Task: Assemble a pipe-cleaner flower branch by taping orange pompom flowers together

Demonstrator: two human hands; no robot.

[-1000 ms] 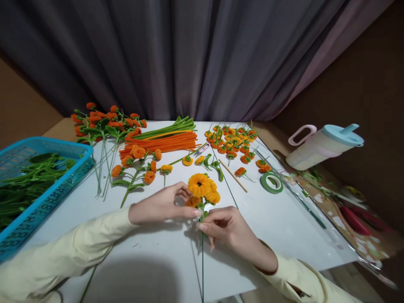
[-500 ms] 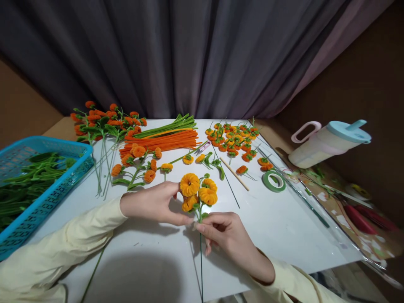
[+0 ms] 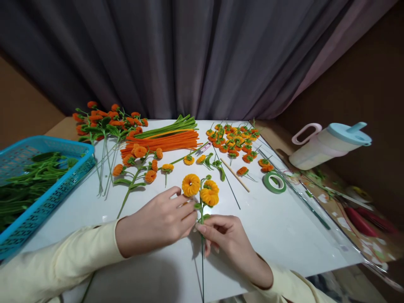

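Both of my hands meet at the near middle of the white table (image 3: 284, 235). My right hand (image 3: 225, 235) pinches the thin green stem (image 3: 202, 269) of a sprig of yellow-orange fuzzy flowers (image 3: 202, 190), just below the blooms. My left hand (image 3: 160, 223) is curled beside it, fingertips closed on the sprig under the flower heads. The stem runs down toward me off the table's near edge. Cream sleeves cover both forearms.
A blue basket (image 3: 47, 198) of green leaves sits at left. Finished orange flower stems (image 3: 107, 126), a bundle of orange and green pipe cleaners (image 3: 164, 139), loose small flowers (image 3: 233, 141), a wooden stick (image 3: 235, 174), green tape roll (image 3: 274, 182) and a lidded jug (image 3: 328, 145) lie beyond.
My left hand slid down from the flower heads to the stem below them. The sprig turned and dropped slightly; the right hand kept its pinch on the stem.
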